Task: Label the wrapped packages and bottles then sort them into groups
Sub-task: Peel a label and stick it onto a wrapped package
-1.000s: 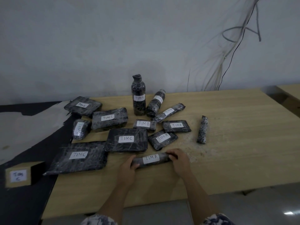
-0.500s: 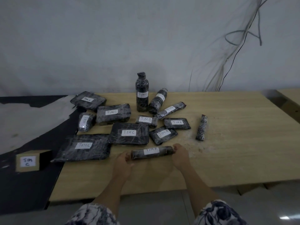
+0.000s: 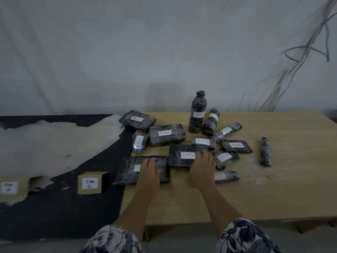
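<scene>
Black wrapped packages and bottles with white labels lie clustered on the wooden table [image 3: 284,194]. My left hand [image 3: 148,173] rests with spread fingers on the large flat package [image 3: 125,172] at the table's left edge. My right hand [image 3: 202,169] lies with its fingers on the right end of the package marked TIMC [image 3: 179,157]. Just right of that hand, the labelled wrapped roll [image 3: 227,176] lies free on the table. A wrapped bottle [image 3: 197,114] stands upright at the back, and a second bottle [image 3: 211,121] leans beside it. One roll without a label [image 3: 265,152] lies apart on the right.
Several smaller labelled packages [image 3: 236,146] fill the space between the bottles and my hands. Left of the table, on a black and white floor covering [image 3: 63,216], stand a cardboard box marked TIM C [image 3: 91,183] and another box [image 3: 11,187]. Cables [image 3: 299,57] hang on the wall.
Both hands let go of the labelled roll, which now lies on the table. They moved left and forward onto the large flat package and the TIMC package. The view shifted left.
</scene>
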Action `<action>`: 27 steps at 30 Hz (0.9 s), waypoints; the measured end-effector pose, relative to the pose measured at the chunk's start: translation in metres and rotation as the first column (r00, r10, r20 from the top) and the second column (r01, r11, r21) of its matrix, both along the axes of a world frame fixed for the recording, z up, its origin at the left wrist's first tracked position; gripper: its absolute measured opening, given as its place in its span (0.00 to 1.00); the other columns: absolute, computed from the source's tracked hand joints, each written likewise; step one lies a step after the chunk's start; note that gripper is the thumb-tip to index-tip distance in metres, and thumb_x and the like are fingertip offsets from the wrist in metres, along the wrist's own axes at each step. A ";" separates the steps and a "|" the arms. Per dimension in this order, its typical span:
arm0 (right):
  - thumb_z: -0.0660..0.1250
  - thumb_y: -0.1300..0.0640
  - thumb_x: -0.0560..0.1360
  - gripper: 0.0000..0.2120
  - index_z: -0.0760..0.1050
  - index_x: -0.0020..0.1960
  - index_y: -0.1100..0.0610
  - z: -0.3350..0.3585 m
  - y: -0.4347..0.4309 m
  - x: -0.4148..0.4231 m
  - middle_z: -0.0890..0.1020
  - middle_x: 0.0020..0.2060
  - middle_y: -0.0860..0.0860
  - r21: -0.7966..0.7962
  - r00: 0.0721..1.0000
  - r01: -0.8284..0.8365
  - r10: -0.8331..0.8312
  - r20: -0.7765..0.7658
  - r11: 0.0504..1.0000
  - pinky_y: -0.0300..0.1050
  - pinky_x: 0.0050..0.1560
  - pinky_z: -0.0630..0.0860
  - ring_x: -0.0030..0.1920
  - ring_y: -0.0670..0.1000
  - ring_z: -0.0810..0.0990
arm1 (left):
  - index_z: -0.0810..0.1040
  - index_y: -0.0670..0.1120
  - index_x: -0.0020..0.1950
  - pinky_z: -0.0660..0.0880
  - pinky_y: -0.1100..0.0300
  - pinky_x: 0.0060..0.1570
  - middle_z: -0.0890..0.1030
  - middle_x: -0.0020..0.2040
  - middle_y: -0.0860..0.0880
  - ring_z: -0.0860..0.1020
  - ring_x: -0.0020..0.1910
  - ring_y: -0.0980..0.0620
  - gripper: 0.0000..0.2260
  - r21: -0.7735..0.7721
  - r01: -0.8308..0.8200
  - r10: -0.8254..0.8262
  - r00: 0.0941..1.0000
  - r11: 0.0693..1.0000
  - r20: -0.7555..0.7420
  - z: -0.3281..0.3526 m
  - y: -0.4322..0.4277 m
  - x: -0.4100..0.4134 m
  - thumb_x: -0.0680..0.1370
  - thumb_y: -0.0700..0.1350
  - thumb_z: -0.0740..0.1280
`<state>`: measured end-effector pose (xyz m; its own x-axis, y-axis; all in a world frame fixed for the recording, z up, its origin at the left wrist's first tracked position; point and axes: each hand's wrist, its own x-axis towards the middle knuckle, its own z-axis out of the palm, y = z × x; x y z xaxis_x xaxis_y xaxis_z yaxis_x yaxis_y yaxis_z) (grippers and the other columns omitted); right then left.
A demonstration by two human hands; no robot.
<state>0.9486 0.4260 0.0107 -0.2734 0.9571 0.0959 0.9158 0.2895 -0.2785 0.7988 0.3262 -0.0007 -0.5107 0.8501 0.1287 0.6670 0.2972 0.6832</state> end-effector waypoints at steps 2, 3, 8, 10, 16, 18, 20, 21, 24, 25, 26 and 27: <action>0.53 0.59 0.80 0.20 0.61 0.71 0.60 0.005 -0.017 -0.042 0.61 0.71 0.60 0.013 0.998 -0.069 0.069 0.007 0.998 0.56 0.69 0.59 0.71 0.61 0.60 | 0.65 0.39 0.70 0.64 0.55 0.67 0.66 0.69 0.43 0.65 0.68 0.46 0.19 0.031 0.008 -0.006 0.999 0.999 -0.042 0.012 -0.012 -0.032 0.80 0.41 0.61; 0.54 0.59 0.79 0.21 0.61 0.71 0.60 0.010 -0.025 -0.063 0.61 0.71 0.60 0.021 0.995 -0.104 0.103 0.012 0.994 0.56 0.69 0.58 0.71 0.61 0.59 | 0.66 0.40 0.70 0.64 0.56 0.66 0.66 0.69 0.43 0.65 0.68 0.46 0.19 0.048 0.014 -0.010 0.997 0.999 -0.073 0.016 -0.018 -0.048 0.79 0.41 0.61; 0.54 0.60 0.79 0.20 0.63 0.70 0.61 0.021 -0.065 -0.161 0.62 0.71 0.60 0.042 0.981 -0.194 0.194 0.003 0.980 0.56 0.69 0.59 0.71 0.61 0.60 | 0.69 0.37 0.67 0.66 0.52 0.64 0.70 0.65 0.39 0.68 0.64 0.41 0.18 0.081 -0.017 0.035 0.972 0.997 -0.233 0.024 -0.054 -0.130 0.78 0.39 0.64; 0.56 0.61 0.78 0.19 0.66 0.68 0.63 0.021 -0.078 -0.189 0.65 0.69 0.62 0.067 0.972 -0.233 0.235 -0.030 0.970 0.58 0.67 0.61 0.69 0.63 0.63 | 0.70 0.38 0.67 0.67 0.52 0.63 0.71 0.64 0.41 0.68 0.64 0.42 0.17 0.052 -0.045 0.058 0.957 0.998 -0.284 0.021 -0.069 -0.157 0.79 0.41 0.63; 0.58 0.60 0.77 0.17 0.70 0.64 0.64 0.021 -0.100 -0.274 0.70 0.64 0.62 0.107 0.944 -0.329 0.331 0.003 0.938 0.59 0.61 0.67 0.64 0.64 0.69 | 0.76 0.34 0.56 0.77 0.47 0.47 0.77 0.52 0.37 0.76 0.50 0.37 0.14 0.075 -0.082 0.102 0.939 0.994 -0.328 0.019 -0.104 -0.236 0.71 0.34 0.70; 0.57 0.60 0.77 0.16 0.70 0.63 0.62 0.019 -0.106 -0.308 0.70 0.64 0.61 0.104 0.923 -0.384 0.382 0.038 0.917 0.57 0.60 0.67 0.63 0.62 0.69 | 0.77 0.34 0.54 0.78 0.47 0.44 0.78 0.50 0.37 0.77 0.47 0.36 0.14 0.063 -0.110 0.125 0.932 0.992 -0.340 0.019 -0.112 -0.267 0.69 0.33 0.72; 0.55 0.60 0.78 0.16 0.69 0.64 0.60 0.014 -0.109 -0.344 0.68 0.65 0.58 0.096 0.899 -0.439 0.434 0.064 0.894 0.54 0.62 0.66 0.63 0.59 0.67 | 0.77 0.34 0.55 0.76 0.47 0.47 0.78 0.51 0.37 0.77 0.49 0.37 0.14 0.046 -0.140 0.147 0.930 0.989 -0.336 0.018 -0.122 -0.298 0.70 0.34 0.71; 0.54 0.60 0.78 0.16 0.69 0.64 0.59 0.012 -0.110 -0.362 0.69 0.64 0.58 0.096 0.892 -0.451 0.447 0.064 0.887 0.53 0.62 0.66 0.63 0.58 0.67 | 0.77 0.35 0.56 0.76 0.47 0.49 0.78 0.52 0.37 0.76 0.51 0.37 0.14 0.043 -0.146 0.152 0.931 0.988 -0.332 0.017 -0.126 -0.314 0.71 0.35 0.71; 0.53 0.60 0.78 0.14 0.70 0.61 0.58 0.010 -0.114 -0.427 0.70 0.62 0.56 0.110 0.876 -0.482 0.481 0.036 0.869 0.50 0.59 0.67 0.60 0.56 0.69 | 0.75 0.35 0.60 0.73 0.49 0.56 0.76 0.57 0.38 0.73 0.57 0.38 0.15 0.016 -0.172 0.167 0.924 0.985 -0.344 0.020 -0.138 -0.373 0.75 0.37 0.67; 0.53 0.61 0.78 0.13 0.70 0.60 0.58 0.012 -0.118 -0.452 0.71 0.61 0.56 0.104 0.869 -0.494 0.494 0.024 0.863 0.49 0.58 0.67 0.59 0.56 0.69 | 0.74 0.36 0.62 0.71 0.50 0.58 0.75 0.59 0.39 0.72 0.59 0.39 0.15 0.004 -0.189 0.178 0.916 0.982 -0.359 0.021 -0.142 -0.396 0.76 0.39 0.66; 0.53 0.61 0.78 0.13 0.70 0.60 0.59 0.013 -0.123 -0.477 0.71 0.60 0.57 0.096 0.861 -0.507 0.508 0.014 0.856 0.49 0.58 0.67 0.58 0.57 0.69 | 0.73 0.37 0.63 0.70 0.51 0.60 0.74 0.61 0.39 0.71 0.61 0.40 0.15 -0.017 -0.209 0.188 0.910 0.978 -0.369 0.024 -0.147 -0.418 0.77 0.40 0.64; 0.53 0.60 0.78 0.13 0.70 0.60 0.59 0.015 -0.128 -0.500 0.71 0.60 0.57 0.089 0.853 -0.520 0.521 0.009 0.850 0.49 0.58 0.67 0.59 0.57 0.69 | 0.71 0.38 0.65 0.69 0.52 0.62 0.72 0.63 0.41 0.69 0.63 0.42 0.16 -0.039 -0.225 0.194 0.907 0.974 -0.374 0.026 -0.152 -0.438 0.79 0.41 0.63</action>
